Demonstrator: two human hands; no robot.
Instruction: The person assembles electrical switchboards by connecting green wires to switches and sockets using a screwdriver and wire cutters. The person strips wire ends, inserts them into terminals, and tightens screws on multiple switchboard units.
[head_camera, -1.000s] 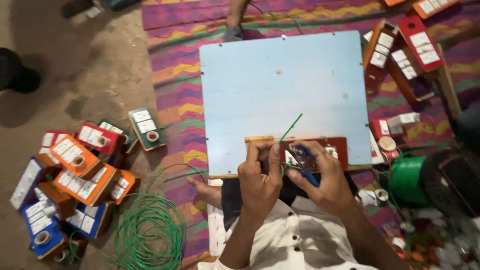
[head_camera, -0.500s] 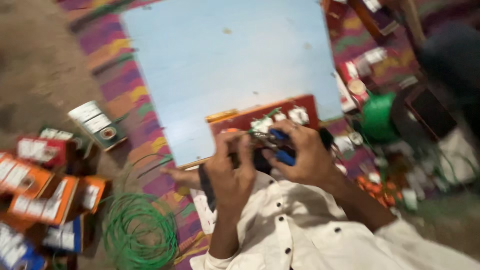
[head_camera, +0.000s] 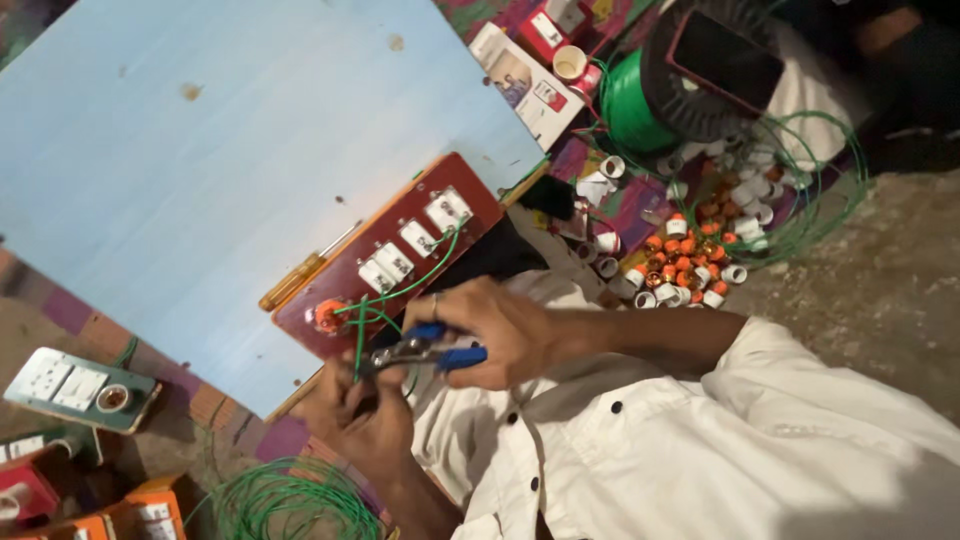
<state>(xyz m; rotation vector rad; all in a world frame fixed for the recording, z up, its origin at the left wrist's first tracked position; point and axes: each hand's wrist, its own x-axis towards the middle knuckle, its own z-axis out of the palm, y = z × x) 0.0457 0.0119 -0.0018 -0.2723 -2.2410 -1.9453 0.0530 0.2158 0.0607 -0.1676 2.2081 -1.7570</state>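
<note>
The right hand (head_camera: 505, 330) grips blue-handled pliers (head_camera: 425, 352) on a green wire (head_camera: 358, 340), apparently pinched by the left hand (head_camera: 360, 415), near the maroon switchboard (head_camera: 390, 255).

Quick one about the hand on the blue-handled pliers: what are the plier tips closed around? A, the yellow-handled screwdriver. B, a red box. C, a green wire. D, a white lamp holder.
C: the right hand holds the blue-handled pliers, whose tips meet a green wire running up to the dark red switch board, while the left hand steadies the wire below.
</note>
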